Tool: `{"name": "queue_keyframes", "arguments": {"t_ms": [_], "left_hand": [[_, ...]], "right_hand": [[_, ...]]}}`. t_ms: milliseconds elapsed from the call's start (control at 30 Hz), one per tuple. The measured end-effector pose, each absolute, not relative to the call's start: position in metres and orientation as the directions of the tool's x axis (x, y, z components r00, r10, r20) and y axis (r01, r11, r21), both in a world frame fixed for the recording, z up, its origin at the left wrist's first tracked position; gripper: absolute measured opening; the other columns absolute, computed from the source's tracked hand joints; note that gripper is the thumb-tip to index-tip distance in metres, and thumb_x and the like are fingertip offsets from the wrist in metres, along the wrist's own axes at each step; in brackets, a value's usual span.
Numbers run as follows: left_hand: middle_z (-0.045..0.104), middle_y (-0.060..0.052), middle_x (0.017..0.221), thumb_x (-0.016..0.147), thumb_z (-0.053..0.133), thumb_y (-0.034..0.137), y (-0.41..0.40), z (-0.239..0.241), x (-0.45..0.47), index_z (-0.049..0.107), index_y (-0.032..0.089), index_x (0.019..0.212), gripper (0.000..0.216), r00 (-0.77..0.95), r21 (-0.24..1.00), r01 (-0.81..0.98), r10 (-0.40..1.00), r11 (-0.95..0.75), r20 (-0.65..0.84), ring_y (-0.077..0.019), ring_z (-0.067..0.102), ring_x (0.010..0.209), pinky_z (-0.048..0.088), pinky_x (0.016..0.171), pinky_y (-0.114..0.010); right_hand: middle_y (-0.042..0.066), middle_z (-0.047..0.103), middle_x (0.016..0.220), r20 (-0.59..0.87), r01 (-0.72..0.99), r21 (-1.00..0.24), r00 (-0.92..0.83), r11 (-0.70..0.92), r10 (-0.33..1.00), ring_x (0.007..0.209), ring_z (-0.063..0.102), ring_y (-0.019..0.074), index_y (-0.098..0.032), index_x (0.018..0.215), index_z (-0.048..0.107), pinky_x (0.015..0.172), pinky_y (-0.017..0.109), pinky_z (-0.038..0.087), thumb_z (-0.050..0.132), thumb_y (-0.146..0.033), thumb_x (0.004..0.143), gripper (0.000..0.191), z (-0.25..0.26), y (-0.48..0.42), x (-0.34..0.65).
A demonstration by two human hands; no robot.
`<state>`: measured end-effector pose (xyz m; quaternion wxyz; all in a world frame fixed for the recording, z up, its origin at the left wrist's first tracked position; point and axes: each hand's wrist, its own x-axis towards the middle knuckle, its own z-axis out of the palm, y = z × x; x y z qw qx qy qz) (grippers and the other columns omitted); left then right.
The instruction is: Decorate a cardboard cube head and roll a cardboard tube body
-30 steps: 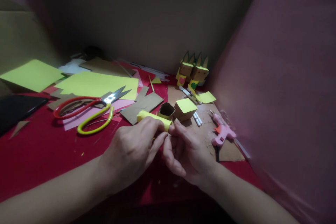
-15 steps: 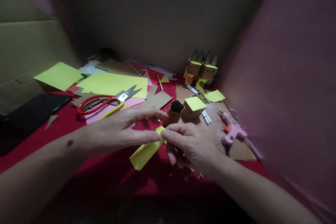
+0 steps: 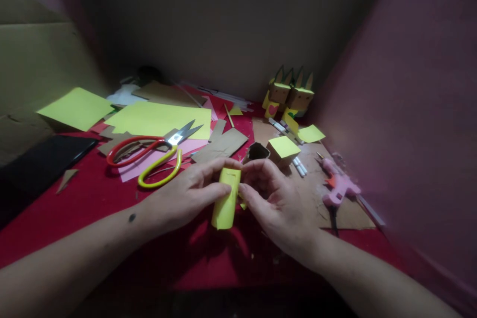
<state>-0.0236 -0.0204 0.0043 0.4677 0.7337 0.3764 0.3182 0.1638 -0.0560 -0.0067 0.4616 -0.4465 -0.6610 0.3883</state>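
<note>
A folded yellow paper piece [image 3: 226,199] stands nearly upright between my hands, above the red table cover [image 3: 74,198]. My left hand [image 3: 186,194] pinches its upper left edge with thumb and forefinger. My right hand [image 3: 274,201] grips its right side, fingers curled around the back. Just beyond my fingers sit a small open brown cardboard cup [image 3: 258,151] and a brown cardboard box with a yellow top [image 3: 283,150].
Red-and-yellow-handled scissors [image 3: 149,151] lie at the left on pink and yellow paper sheets [image 3: 160,119]. A pink glue gun [image 3: 337,186] rests at the right on cardboard. Two small cardboard figures [image 3: 288,97] stand at the back. A black tablet [image 3: 33,164] lies far left. Cardboard walls enclose the area.
The yellow piece has swung from lying sideways to hanging low, then to nearly upright between both hands. My left hand, stretched open half a second ago, now pinches it again.
</note>
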Motion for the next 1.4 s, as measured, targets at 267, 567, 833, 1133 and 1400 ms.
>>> {"name": "queue_keyframes", "arguments": {"t_ms": [267, 567, 833, 1133, 1400], "left_hand": [[0.073, -0.003, 0.079, 0.092, 0.052, 0.03, -0.028, -0.005, -0.02, 0.064, 0.017, 0.121, 0.033, 0.504, 0.889, 0.293, 0.847, -0.351, 0.168, -0.0184, 0.07, 0.066, 0.054, 0.05, -0.024], [0.077, -0.006, 0.093, 0.094, 0.053, 0.028, -0.037, -0.02, -0.022, 0.064, 0.017, 0.123, 0.033, 0.441, 0.693, 0.395, 0.786, -0.603, 0.433, -0.0174, 0.073, 0.073, 0.057, 0.061, -0.026], [0.075, -0.005, 0.094, 0.098, 0.048, 0.023, -0.042, -0.018, -0.023, 0.063, 0.016, 0.12, 0.027, 0.455, 0.624, 0.392, 0.732, -0.676, 0.507, -0.0168, 0.073, 0.08, 0.056, 0.071, -0.027], [0.072, -0.005, 0.094, 0.101, 0.046, 0.022, -0.047, -0.019, -0.021, 0.062, 0.015, 0.119, 0.025, 0.452, 0.608, 0.364, 0.705, -0.705, 0.546, -0.0147, 0.072, 0.084, 0.054, 0.075, -0.023], [0.072, -0.002, 0.089, 0.099, 0.051, 0.018, -0.047, -0.022, -0.021, 0.062, 0.017, 0.116, 0.021, 0.461, 0.575, 0.351, 0.671, -0.739, 0.58, -0.0125, 0.07, 0.074, 0.053, 0.067, -0.022]], "right_hand": [[0.002, 0.063, 0.087, 0.391, 0.435, -0.786, -0.2, 0.439, 0.899, 0.072, 0.059, 0.0141, -0.02, 0.103, 0.057, 0.062, 0.028, 0.05, 0.059, -0.019, 0.09, 0.013, -0.014, -0.055, 0.161], [0.003, 0.066, 0.082, 0.396, 0.465, -0.765, -0.204, 0.445, 0.895, 0.069, 0.063, 0.0154, -0.02, 0.097, 0.056, 0.062, 0.03, 0.051, 0.058, -0.016, 0.087, 0.011, -0.013, -0.057, 0.159], [0.004, 0.068, 0.089, 0.391, 0.424, -0.788, -0.214, 0.446, 0.895, 0.076, 0.067, 0.0169, -0.021, 0.103, 0.055, 0.069, 0.032, 0.055, 0.058, -0.02, 0.091, 0.012, -0.02, -0.059, 0.156], [0.002, 0.064, 0.084, 0.489, 0.501, -0.707, -0.163, 0.498, 0.857, 0.069, 0.067, 0.0147, -0.022, 0.102, 0.048, 0.06, 0.027, 0.055, 0.055, -0.017, 0.088, 0.017, -0.018, -0.061, 0.154], [0.005, 0.071, 0.081, 0.616, 0.643, -0.48, -0.238, 0.597, 0.751, 0.065, 0.069, 0.0148, -0.018, 0.099, 0.056, 0.058, 0.024, 0.054, 0.051, -0.012, 0.087, 0.014, -0.017, -0.061, 0.155]]}}
